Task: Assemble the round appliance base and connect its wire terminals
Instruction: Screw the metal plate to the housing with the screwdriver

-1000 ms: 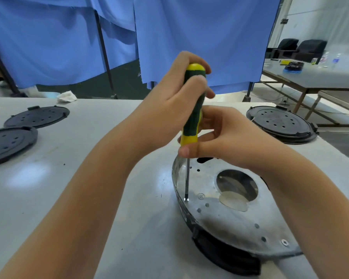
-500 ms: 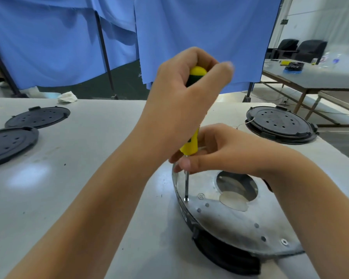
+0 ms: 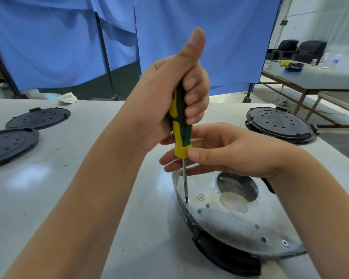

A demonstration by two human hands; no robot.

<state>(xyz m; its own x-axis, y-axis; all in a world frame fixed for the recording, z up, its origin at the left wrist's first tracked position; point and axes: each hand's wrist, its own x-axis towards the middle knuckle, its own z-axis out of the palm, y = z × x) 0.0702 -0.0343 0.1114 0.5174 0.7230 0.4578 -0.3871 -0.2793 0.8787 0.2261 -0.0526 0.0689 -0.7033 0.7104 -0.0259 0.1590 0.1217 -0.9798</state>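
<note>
The round appliance base [image 3: 230, 222] lies on the white table, a shiny metal plate with a round hole, over a black plastic rim. A green and yellow screwdriver [image 3: 180, 135] stands upright, its tip in a screw [image 3: 186, 200] near the plate's left edge. My left hand [image 3: 169, 97] is wrapped around the handle, thumb pointing up. My right hand [image 3: 226, 152] pinches the yellow lower end of the handle and the shaft. A second screw head [image 3: 201, 196] sits just right of the tip. No wire terminals are visible.
Two black round covers [image 3: 38, 118] [image 3: 8, 143] lie at the table's left. Another black round base [image 3: 280, 124] with a thin wire sits at the far right. A crumpled white cloth [image 3: 68, 98] lies at the table's back edge. Blue curtains hang behind; another table stands at right.
My left hand has regripped the handle: from fingers over its top to a fist with the thumb up. The screwdriver tip stays in the same screw. My right hand has barely shifted.
</note>
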